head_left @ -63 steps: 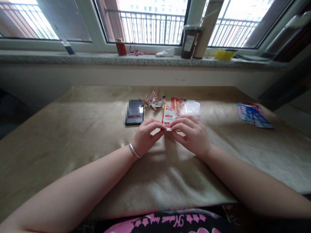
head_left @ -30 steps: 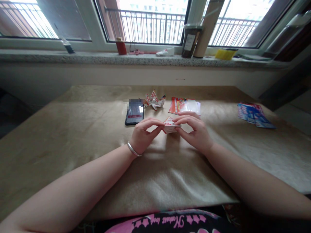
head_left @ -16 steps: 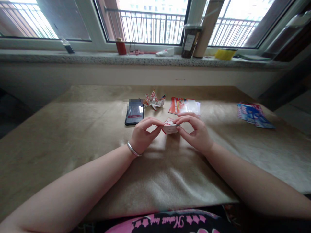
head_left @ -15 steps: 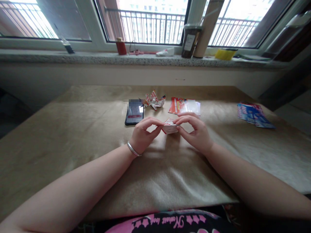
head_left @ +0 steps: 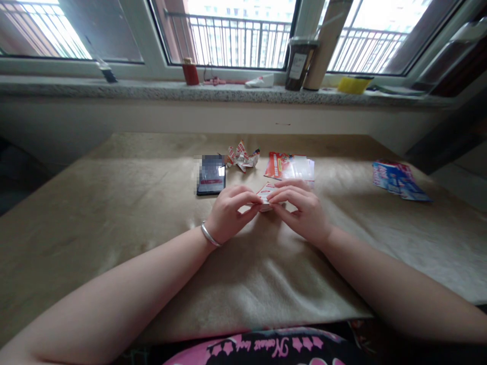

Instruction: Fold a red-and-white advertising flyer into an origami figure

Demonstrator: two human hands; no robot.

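Both hands meet over a small folded piece of white paper with red print (head_left: 267, 189) at the middle of the table. My left hand (head_left: 234, 210), with a silver bangle at its wrist, pinches the paper's near left edge between thumb and fingers. From the other side my right hand (head_left: 300, 208) pinches the near right edge, its fingertips almost touching the left ones. Fingers cover much of the paper. Just beyond the right hand lie a red-and-white printed leaflet (head_left: 283, 165) and paler sheets. Past the left hand are a dark phone (head_left: 211, 175) and a crumpled paper piece (head_left: 242, 157).
Blue-and-red printed packets (head_left: 399, 180) lie fanned at the table's right side. A shiny beige cloth (head_left: 114, 218) covers the table. Behind it, the stone windowsill (head_left: 152, 91) holds a dark jar (head_left: 300, 63), a cardboard tube (head_left: 323, 50), a red container (head_left: 190, 72) and a yellow item (head_left: 353, 84).
My hands have drawn closer together along the paper's near edge and dipped slightly. The paper's near edge now lies lower and flatter. The other things on the table stay put.
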